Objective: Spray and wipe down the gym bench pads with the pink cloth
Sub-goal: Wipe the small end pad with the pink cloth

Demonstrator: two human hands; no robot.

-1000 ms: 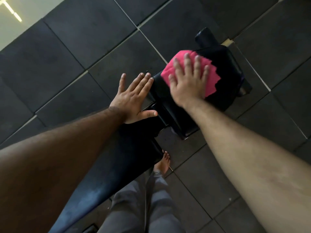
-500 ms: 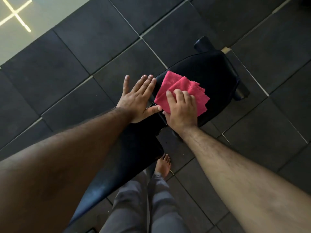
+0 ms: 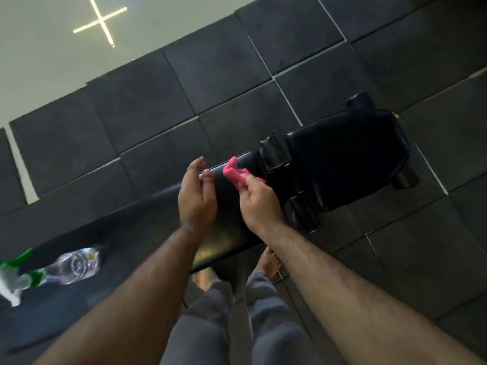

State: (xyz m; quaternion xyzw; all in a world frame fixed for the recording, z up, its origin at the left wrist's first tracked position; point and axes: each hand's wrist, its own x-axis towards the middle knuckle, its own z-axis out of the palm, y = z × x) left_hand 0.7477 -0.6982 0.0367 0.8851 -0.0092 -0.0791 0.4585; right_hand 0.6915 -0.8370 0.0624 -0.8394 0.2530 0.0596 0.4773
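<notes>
While bunched in the right hand point(image 3: 259, 204), pink cloth point(image 3: 235, 175) points up-left.

Cloth point(image 3: 238, 175) bunched, both hands off pad

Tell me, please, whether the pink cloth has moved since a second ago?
Yes. The pink cloth has left the seat pad, where it lay flat, and now sits bunched in the right hand, above the long pad.

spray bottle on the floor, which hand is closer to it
Left. The left hand is open above the long pad, on the spray bottle's side; the right hand, bunching the pink cloth, is farther away.
</notes>
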